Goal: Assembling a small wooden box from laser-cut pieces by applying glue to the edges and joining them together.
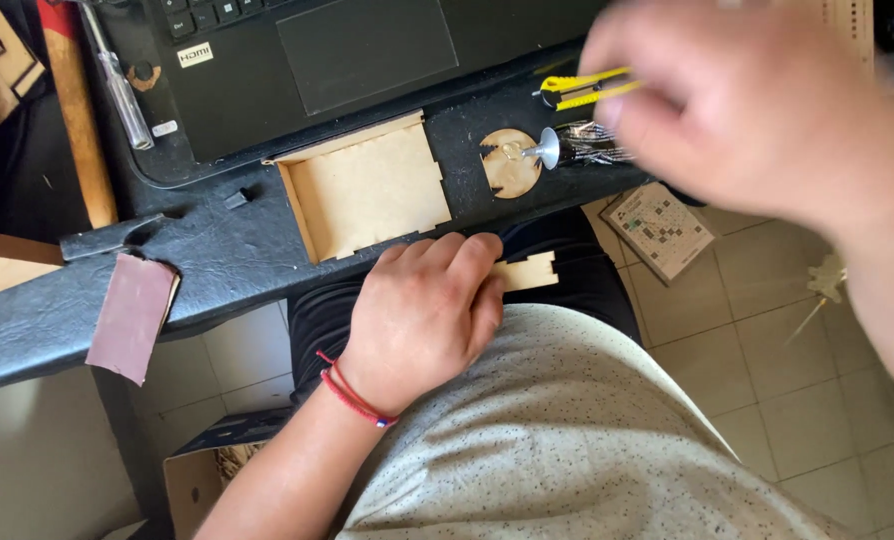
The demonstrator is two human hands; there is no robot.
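My left hand (422,315) closes its grip on the notched wooden panel (527,272) at the tabletop (217,265) edge, beside the open wooden box (367,190). My blurred right hand (737,110) reaches the yellow knife (582,90); its grip I cannot tell. I judge: steady the panel first.

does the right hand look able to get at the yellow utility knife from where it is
Probably yes: the right hand hovers, blurred, right beside the yellow utility knife on the black desk, with nothing between them.

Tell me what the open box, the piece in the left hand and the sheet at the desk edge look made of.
Open box: thin pale fibreboard or plywood, matt, with notched finger joints. Piece under the left hand: the same pale board, notched edge. Sheet: probably sandpaper, dull reddish-brown, slightly curled.
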